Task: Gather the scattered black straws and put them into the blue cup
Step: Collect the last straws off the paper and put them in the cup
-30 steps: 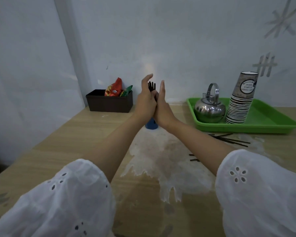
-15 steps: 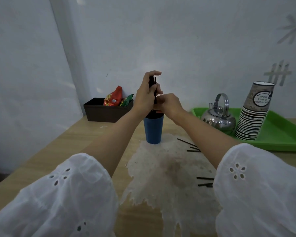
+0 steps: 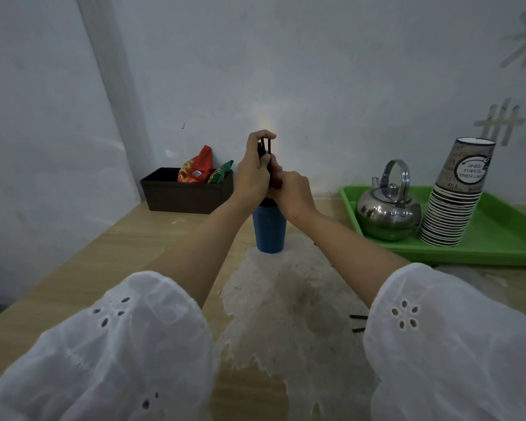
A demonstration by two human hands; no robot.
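A blue cup [image 3: 269, 229] stands upright on the wooden table, just beyond a pale worn patch. Right above its mouth, both hands hold an upright bundle of black straws [image 3: 268, 147]. My left hand [image 3: 253, 171] wraps the bundle's upper part, with the index finger bent over the straw tops. My right hand [image 3: 292, 189] grips the bundle lower down, close to the cup's rim. The straws' lower ends are hidden behind my hands. Two loose black straws [image 3: 358, 323] lie on the table beside my right sleeve, partly covered by it.
A green tray [image 3: 498, 250] at the right holds a steel kettle [image 3: 389, 208] and a tall stack of paper cups [image 3: 456, 196]. A dark brown box [image 3: 189, 192] with snack packets sits against the wall at the left. My white sleeves fill the foreground.
My hands went from flat palms pressed around the straws to closed grips on the bundle above the cup. The view shifted, and the cup, hidden before, now shows below my hands.
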